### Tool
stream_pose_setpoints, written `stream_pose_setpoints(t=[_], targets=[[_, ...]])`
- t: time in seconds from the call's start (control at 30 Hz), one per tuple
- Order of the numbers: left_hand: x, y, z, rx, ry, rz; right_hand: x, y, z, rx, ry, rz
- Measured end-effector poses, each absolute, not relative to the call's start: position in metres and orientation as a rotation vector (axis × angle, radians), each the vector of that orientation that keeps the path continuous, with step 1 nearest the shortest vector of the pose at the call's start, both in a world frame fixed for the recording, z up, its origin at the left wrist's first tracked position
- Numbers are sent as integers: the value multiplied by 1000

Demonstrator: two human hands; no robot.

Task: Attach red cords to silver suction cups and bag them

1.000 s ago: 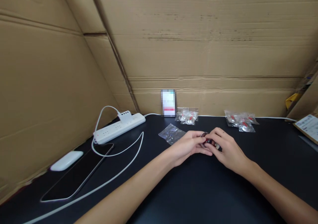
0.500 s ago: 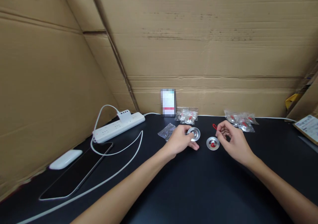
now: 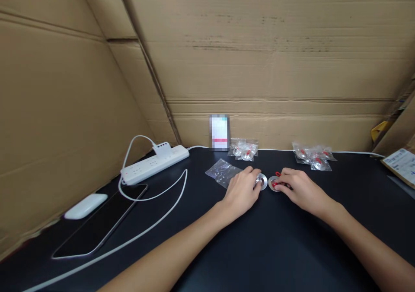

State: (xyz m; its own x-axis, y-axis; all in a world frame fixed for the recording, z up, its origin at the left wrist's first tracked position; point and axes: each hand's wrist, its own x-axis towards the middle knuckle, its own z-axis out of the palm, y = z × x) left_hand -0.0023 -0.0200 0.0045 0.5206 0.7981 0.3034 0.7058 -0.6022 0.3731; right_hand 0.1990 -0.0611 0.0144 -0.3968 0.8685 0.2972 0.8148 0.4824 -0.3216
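My left hand (image 3: 243,188) has its fingers closed on a small silver cymbal-like disc (image 3: 264,181), whose near-left part they cover. To its right, on the black table, a second such disc (image 3: 271,188) with a red centre lies mostly beneath the fingertips of my right hand (image 3: 296,186). Those fingers are pinched at the red cord (image 3: 274,184) on its middle, and a red loop (image 3: 278,174) sticks up behind them. The two discs sit close together, rims nearly touching. Beside my left hand lies a crumpled clear plastic bag (image 3: 222,172), partly hidden behind it.
Bagged discs lie at the back in two groups, one left (image 3: 244,150) and one right (image 3: 314,157). A small screen (image 3: 219,132) leans on the cardboard wall (image 3: 275,67). Leftward are a power strip (image 3: 155,166), white cable (image 3: 162,222), phone (image 3: 100,227) and white case (image 3: 86,206).
My left hand has turned palm down and brought its disc down and rightward. My right hand has moved left over the other disc, from the red loop to its red centre.
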Motion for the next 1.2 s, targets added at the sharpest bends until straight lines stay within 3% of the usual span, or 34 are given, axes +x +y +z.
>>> stream_pose_setpoints(t=[0.2,0.43,0.63,0.9,1.2], targets=[[-2,-27,6,2732,1202,749,192,-60,4,-1468,-2325,19],[-1,-36,12,2825,699,701,189,-55,-2,-1518,-2378,-157],[-5,-36,7,2842,681,582,192,-52,-4,-1551,-2241,-49],[-7,-36,7,2882,671,516,207,-42,-8,-1465,-1804,361],[-10,-29,9,2899,775,611,222,-36,-11,-1446,-1862,92]])
